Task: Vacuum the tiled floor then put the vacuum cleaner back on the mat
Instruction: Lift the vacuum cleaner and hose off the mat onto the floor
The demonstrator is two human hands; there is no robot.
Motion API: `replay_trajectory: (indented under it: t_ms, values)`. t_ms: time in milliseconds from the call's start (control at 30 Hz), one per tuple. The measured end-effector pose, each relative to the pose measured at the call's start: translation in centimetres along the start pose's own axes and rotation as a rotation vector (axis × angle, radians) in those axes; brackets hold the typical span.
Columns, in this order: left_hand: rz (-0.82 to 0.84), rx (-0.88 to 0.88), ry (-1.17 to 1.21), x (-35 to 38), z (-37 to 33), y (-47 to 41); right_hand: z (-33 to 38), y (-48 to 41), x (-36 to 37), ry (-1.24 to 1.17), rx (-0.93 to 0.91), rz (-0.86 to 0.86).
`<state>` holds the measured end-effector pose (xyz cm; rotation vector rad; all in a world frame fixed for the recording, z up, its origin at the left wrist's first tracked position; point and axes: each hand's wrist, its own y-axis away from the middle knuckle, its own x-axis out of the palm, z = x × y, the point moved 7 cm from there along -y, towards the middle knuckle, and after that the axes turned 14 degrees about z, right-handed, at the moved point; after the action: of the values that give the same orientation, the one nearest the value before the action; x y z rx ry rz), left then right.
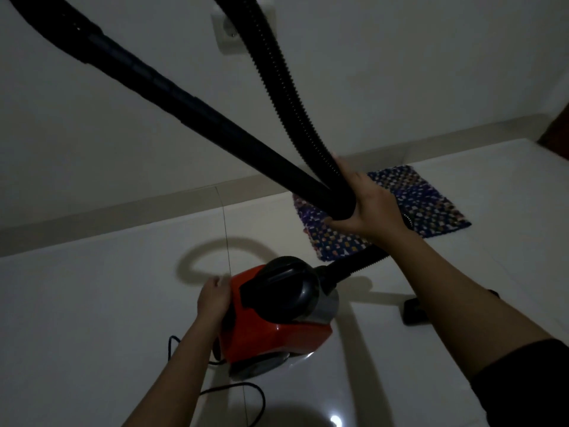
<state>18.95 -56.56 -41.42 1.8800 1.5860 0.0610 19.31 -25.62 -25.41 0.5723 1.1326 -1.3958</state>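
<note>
- Looks like the put-away step: the red vacuum cleaner (277, 318) sits on the tiled floor (92, 303), just short of the mat (431, 195) by the wall.
- Next move, I'd guess, is getting the body onto the mat without the hose (272, 72) snagging.
- Right hand (366, 208) is up, fingers wrapped round the hose end where the wand (184, 98) joins.
- Left hand (214, 298) is low against the body's rear — gripping or just pushing, can't tell.

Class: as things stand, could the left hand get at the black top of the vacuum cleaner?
Probably yes: the left hand rests on the red side of the vacuum cleaner, beside its black top, with nothing between.
</note>
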Motion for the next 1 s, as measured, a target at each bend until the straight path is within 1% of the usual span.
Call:
replay_trajectory:
  t_ms: [33,100,133,200,233,267,300,333,367,433,500,567,633,700,767,1000]
  values:
    - [-0.051,0.119,-0.025,-0.2,-3.1,1.5,-0.2,0.0,-0.4,-0.02,0.006,0.001]
    - [-0.097,0.486,-0.061,0.0,-11.5,6.4,-0.3,0.9,-2.9,-0.037,0.032,-0.051]
    - [-0.094,0.648,-0.058,0.4,-14.8,9.0,-0.6,1.2,-3.4,-0.044,0.043,-0.058]
    - [-0.079,0.957,-0.141,1.3,-20.1,13.8,-0.8,1.2,-3.4,-0.047,0.05,-0.037]
    - [-0.1,1.092,-0.244,1.7,-21.9,15.6,-0.9,1.2,-2.9,-0.046,0.048,-0.01]
    - [-0.132,1.216,-0.397,2.2,-23.4,17.0,-0.8,1.4,-2.2,-0.051,0.039,0.022]
    - [-0.183,1.318,-0.59,2.7,-24.5,17.7,-0.8,1.5,-1.5,-0.061,0.033,0.054]
    - [-0.246,1.383,-0.792,3.2,-25.3,17.8,-0.8,1.5,-1.0,-0.071,0.028,0.078]
    - [-0.294,1.388,-0.969,3.4,-25.9,17.4,-0.7,1.5,-0.7,-0.08,0.024,0.096]
    - [-0.311,1.285,-1.203,3.5,-27.1,16.1,-0.6,1.9,-0.9,-0.09,0.017,0.102]
    - [-0.268,1.181,-1.382,3.6,-27.6,14.9,-0.7,2.5,-1.4,-0.103,0.012,0.098]
    - [-0.249,1.168,-1.555,4.2,-27.7,14.4,-0.9,2.9,-1.7,-0.112,0.0,0.104]
    - [-0.174,1.174,-1.675,5.5,-27.6,14.4,-1.1,3.2,-1.8,-0.106,-0.015,0.122]
    - [-0.057,1.17,-1.732,7.0,-27.5,14.3,-1.2,3.4,-1.7,-0.089,-0.03,0.139]
    - [0.007,1.117,-1.77,7.7,-27.6,13.9,-1.6,3.7,-1.7,-0.073,-0.021,0.156]
    - [0.079,1.075,-1.766,8.6,-27.4,13.6,-1.9,4.3,-2.2,-0.052,-0.056,0.185]
